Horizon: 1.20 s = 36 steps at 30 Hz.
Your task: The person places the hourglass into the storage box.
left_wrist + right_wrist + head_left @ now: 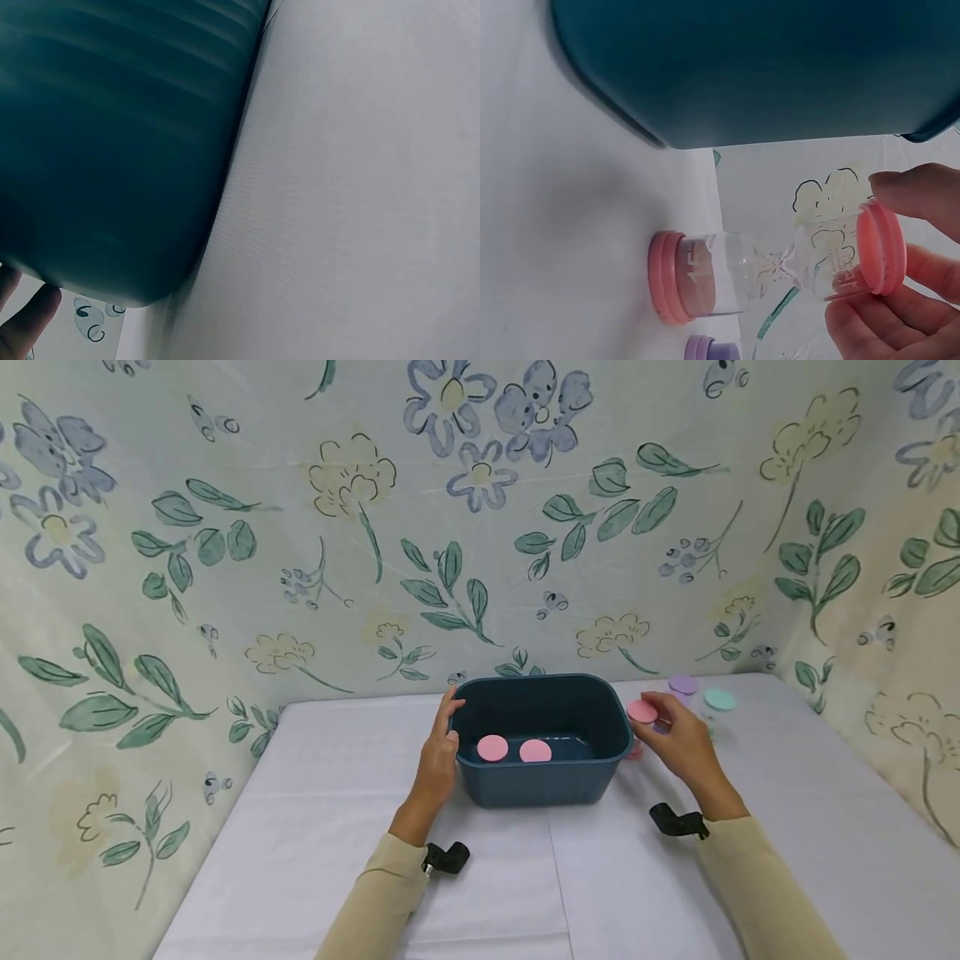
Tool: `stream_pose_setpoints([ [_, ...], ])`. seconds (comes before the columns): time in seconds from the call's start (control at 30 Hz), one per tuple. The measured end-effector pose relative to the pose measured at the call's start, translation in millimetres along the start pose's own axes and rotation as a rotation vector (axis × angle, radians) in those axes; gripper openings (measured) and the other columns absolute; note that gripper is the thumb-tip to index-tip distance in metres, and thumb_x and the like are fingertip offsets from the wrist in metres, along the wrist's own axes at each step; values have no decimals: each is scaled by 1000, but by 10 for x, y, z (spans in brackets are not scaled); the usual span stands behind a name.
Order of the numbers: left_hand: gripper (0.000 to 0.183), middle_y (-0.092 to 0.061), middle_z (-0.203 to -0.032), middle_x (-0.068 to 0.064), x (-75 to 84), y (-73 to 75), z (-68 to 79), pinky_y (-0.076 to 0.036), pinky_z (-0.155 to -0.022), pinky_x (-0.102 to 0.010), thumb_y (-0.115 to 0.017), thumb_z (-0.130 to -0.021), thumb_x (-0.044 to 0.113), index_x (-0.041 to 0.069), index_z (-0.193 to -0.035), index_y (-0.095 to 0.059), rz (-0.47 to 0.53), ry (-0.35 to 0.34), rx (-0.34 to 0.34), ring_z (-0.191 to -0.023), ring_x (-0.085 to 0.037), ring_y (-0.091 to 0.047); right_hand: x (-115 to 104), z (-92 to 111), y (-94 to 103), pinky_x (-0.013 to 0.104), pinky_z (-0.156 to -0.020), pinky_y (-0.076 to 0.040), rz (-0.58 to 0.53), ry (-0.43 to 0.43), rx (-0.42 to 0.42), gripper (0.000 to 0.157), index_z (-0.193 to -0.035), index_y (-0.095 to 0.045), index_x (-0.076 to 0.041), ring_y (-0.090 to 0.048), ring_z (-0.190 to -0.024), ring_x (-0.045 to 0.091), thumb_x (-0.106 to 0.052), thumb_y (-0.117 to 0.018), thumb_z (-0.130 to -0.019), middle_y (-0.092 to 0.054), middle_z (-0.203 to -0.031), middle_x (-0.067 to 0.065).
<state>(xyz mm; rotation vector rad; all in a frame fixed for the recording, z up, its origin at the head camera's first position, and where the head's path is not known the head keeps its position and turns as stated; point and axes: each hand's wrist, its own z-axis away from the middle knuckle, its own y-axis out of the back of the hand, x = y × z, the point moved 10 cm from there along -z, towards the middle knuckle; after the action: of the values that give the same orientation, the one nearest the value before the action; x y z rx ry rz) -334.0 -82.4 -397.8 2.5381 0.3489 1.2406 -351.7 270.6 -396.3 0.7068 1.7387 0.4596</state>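
Observation:
My right hand (684,745) pinches the pink top cap of a clear sand timer (829,259) between thumb and fingers. The timer stands upright on its pink base, just off the right end of a dark teal bin (536,785); pinkish sand lies in its lower bulb. At the bin's left end, my left hand (437,764) rests against the outer wall with its fingers extended up by the rim. In the left wrist view only its fingertips (41,304) show, at the bin's side. Inside the bin are two round pink caps (492,748), their lower parts hidden by the front wall.
Behind my right hand stand a purple-capped timer (682,685) and a mint-capped timer (719,699), partly covered by the hand. A white cloth (337,860) covers the table. Floral fabric (360,593) hangs close behind the bin.

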Motion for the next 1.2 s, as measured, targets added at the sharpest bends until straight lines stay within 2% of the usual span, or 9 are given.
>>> stream_pose_setpoints([
  [0.2,58,-13,-161,6,-20,-6,2,-17,-109,-64,-26,-98,33,13,-152,-23,-5,3,-3,-147,-21,-13,53,1,-36,55,-96,-44,17,-21,-16,62,-144,-39,-3,-50,-120,42,-25,-65,-92,-48,-138,26],
  [0.43,60,-13,-161,6,-23,-1,6,-18,-109,-65,-24,-99,41,13,-152,-22,-10,5,-2,-147,-21,-13,90,8,-76,55,-94,-45,35,-20,-4,62,-143,-38,1,-54,-111,41,-25,-64,-93,-52,-130,29],
  [0.67,58,-14,-161,6,-7,6,4,-18,-109,-65,-27,-96,25,12,-153,-22,-19,1,-1,-147,-22,-14,158,-17,-92,54,-96,-44,7,-47,13,58,-138,-42,2,-53,-117,43,-27,-64,-93,-51,-133,29],
  [0.93,61,-24,-158,-3,-14,15,-9,-19,-108,-66,-28,-95,21,11,-154,-18,-17,-3,6,-146,-22,-16,282,-34,-93,47,-87,-51,24,-23,64,67,-134,-48,-5,-59,-112,35,-52,-61,-87,-58,-127,19],
  [1.03,62,-27,-157,-3,-15,13,-14,-19,-108,-66,-29,-95,22,11,-154,-17,-18,-3,8,-146,-23,-16,224,-21,-70,51,-90,-49,2,-11,49,68,-134,-47,-2,-58,-111,37,-50,-61,-88,-58,-127,23],
  [1.2,62,-24,-158,-5,-9,7,-20,-19,-108,-66,-29,-94,21,10,-154,-18,-18,-2,6,-146,-23,-15,129,4,-8,52,-92,-48,-22,-42,31,64,-134,-48,-1,-56,-111,39,-42,-66,-88,-57,-127,25],
])
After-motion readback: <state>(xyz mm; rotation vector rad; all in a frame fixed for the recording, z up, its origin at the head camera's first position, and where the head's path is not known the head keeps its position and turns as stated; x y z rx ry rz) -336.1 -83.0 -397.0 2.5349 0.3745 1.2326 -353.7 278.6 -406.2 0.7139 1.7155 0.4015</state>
